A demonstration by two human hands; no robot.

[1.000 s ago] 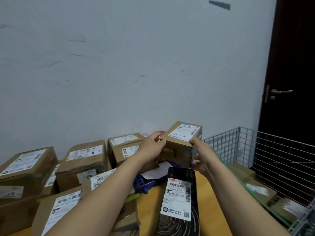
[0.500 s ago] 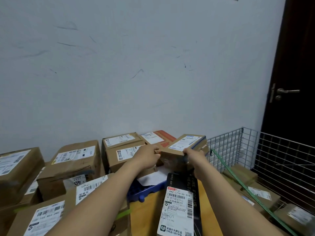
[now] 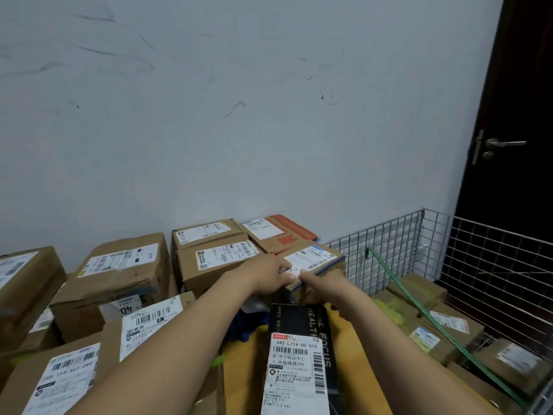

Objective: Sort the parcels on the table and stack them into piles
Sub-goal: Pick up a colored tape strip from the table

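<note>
A small brown parcel (image 3: 317,256) with a white label lies level at the back right of the table (image 3: 239,372), in front of a red-printed box (image 3: 288,233). My left hand (image 3: 266,275) grips its near left corner, fingers over the label. My right hand (image 3: 321,284) holds its near right edge, thumb on top. A long black parcel (image 3: 299,322) with a white label lies just in front of the hands. Two stacked brown boxes (image 3: 215,262) stand directly left of the small parcel.
Larger labelled cartons (image 3: 119,271) crowd the left of the table, some stacked. A blue item (image 3: 248,326) shows under my left forearm. A wire cage (image 3: 398,244) at the right holds several parcels (image 3: 449,327) and a green strap (image 3: 419,310). A dark door (image 3: 514,115) stands behind.
The small parcel, held tilted up in the air a second ago, has come down and now lies level at the back right. Both hands followed it down.
</note>
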